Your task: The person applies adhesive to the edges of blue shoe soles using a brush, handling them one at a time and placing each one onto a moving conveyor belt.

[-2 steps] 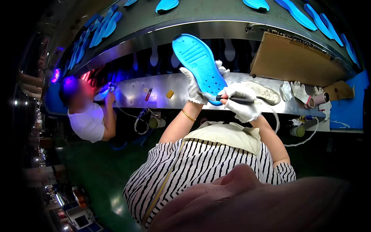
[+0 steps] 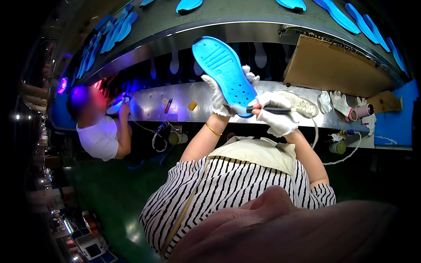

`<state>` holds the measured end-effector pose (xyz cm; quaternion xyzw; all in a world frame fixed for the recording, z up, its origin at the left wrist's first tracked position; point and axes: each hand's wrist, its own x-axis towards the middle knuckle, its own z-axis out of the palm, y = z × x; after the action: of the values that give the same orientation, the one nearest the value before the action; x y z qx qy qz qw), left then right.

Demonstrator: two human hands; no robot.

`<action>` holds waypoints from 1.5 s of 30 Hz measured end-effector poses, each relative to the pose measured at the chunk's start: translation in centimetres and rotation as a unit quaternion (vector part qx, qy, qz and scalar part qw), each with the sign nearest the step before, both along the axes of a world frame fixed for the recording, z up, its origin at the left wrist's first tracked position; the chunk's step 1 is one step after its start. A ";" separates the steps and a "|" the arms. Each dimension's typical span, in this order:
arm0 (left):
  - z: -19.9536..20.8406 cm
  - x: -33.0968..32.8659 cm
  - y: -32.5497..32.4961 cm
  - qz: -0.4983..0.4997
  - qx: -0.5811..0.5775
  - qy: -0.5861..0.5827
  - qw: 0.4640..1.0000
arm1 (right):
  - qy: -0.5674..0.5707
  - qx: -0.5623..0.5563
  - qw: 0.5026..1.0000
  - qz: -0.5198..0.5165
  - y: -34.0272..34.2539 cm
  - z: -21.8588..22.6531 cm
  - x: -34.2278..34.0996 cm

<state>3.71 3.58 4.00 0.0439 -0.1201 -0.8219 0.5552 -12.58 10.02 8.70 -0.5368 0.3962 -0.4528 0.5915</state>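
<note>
A bright blue shoe sole (image 2: pixel 223 65), with a row of ridges and several small holes, is held up at a slant over the bench. My left hand (image 2: pixel 218 98), in a white glove, grips the sole from beneath, and its fingertips show past the far right edge. Closed in my right hand (image 2: pixel 275 118), also gloved with bare fingertips, is a black-handled brush (image 2: pixel 268 109). Its pale tip touches the heel end of the sole. A white tube hangs down beside my right hand.
On the metal bench (image 2: pixel 149 103) lie red-handled pliers (image 2: pixel 168 105), a yellow block (image 2: pixel 192 105), a whitish sole (image 2: pixel 302 105) and spare gloves (image 2: pixel 340 104). A cardboard sheet (image 2: pixel 333 68) stands behind. Blue soles ride the belt (image 2: pixel 245 9) beyond. A co-worker (image 2: pixel 98 136) sits at left.
The blue sole has shifted slightly up and to the left with my left hand. My right hand and the brush have turned a little at the heel.
</note>
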 end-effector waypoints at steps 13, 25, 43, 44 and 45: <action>0.3 2.3 -1.8 -0.033 -0.130 -0.107 0.985 | 0.039 -0.046 0.998 -0.023 -1.0 -0.6 -1.0; -0.3 3.0 -4.3 -0.163 -0.161 -0.395 0.890 | 0.123 0.023 0.987 0.104 -1.9 0.7 -2.4; 1.2 1.7 -4.7 -0.197 -0.045 -0.519 0.830 | 0.160 -0.089 0.978 0.102 -2.6 0.6 -3.5; 1.1 1.7 -4.7 -0.197 -0.046 -0.512 0.835 | 0.141 -0.099 0.979 0.107 -2.8 0.5 -3.7; 1.0 1.7 -4.7 -0.196 -0.048 -0.504 0.839 | 0.087 -0.033 0.992 0.083 -2.7 0.6 -3.6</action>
<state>5.42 -1.09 5.01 0.4010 -0.4290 -0.7710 0.2462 -16.14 7.30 9.33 -0.6244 0.3849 -0.3671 0.5720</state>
